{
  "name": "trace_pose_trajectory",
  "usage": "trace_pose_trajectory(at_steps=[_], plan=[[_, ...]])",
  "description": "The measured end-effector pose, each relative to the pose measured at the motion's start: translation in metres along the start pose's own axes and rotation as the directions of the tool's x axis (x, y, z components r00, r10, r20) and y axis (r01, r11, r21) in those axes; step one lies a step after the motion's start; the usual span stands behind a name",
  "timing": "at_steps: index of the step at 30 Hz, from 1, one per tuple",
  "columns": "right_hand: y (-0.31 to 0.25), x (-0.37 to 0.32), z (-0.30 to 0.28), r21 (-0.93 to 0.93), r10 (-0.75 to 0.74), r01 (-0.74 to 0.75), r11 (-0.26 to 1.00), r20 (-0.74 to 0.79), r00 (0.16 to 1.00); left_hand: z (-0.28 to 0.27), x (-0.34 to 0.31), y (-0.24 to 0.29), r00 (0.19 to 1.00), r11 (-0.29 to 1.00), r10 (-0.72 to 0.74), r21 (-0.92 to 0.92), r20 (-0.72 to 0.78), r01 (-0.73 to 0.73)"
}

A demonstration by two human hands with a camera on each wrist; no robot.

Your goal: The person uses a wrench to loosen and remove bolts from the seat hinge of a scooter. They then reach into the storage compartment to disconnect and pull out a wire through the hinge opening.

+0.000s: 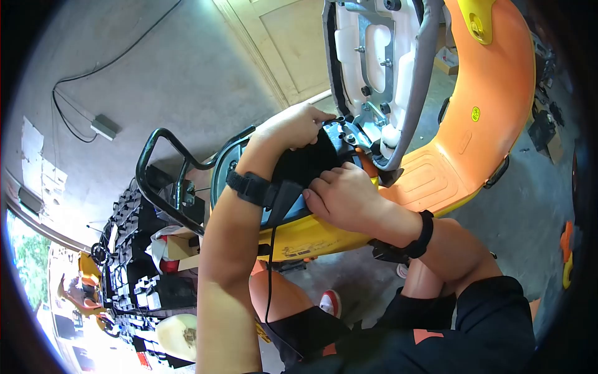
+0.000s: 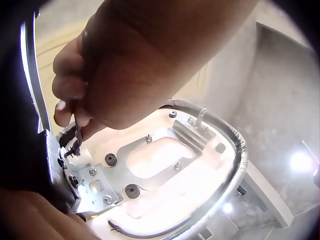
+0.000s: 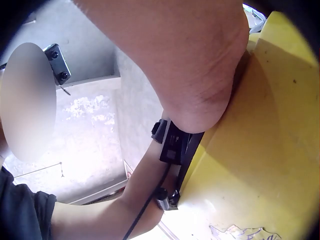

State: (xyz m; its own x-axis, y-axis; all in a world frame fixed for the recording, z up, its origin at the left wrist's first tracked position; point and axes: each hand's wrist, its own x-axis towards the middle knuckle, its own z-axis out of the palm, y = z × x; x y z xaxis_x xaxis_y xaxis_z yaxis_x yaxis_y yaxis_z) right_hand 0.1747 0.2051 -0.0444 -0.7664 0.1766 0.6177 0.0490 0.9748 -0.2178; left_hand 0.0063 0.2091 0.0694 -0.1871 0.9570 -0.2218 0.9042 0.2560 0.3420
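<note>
At the seat hinge, my left hand pinches a slim dark wrench whose lower end meets the hinge bolts. My right hand grips the near edge of the black storage bin with bent fingers, its fingertips partly hidden. The scooter seat stands tipped up, its white underside and metal plate facing the bin. Below my right hand lies the yellow side panel of the scooter.
A black tube rack juts out at the scooter's rear. The orange footboard and front shield curve away to the right. Several black batteries are lined up at the left. A cable hangs from my left wrist camera.
</note>
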Motion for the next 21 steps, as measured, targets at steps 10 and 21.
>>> trace_pose_trajectory(at_steps=[10, 21], plan=[[0.0, -0.001, 0.001, 0.029, 0.0, 0.001, 1.0, -0.041, 0.999, 0.002, -0.004, -0.002, 0.991, 0.981, 0.135, 0.142, 0.007, -0.135], [0.003, -0.001, 0.006, 0.038, -0.048, 0.052, 0.998, -0.091, 0.995, 0.04, 0.05, -0.06, 0.942, 0.981, 0.152, 0.162, -0.301, -0.106]])
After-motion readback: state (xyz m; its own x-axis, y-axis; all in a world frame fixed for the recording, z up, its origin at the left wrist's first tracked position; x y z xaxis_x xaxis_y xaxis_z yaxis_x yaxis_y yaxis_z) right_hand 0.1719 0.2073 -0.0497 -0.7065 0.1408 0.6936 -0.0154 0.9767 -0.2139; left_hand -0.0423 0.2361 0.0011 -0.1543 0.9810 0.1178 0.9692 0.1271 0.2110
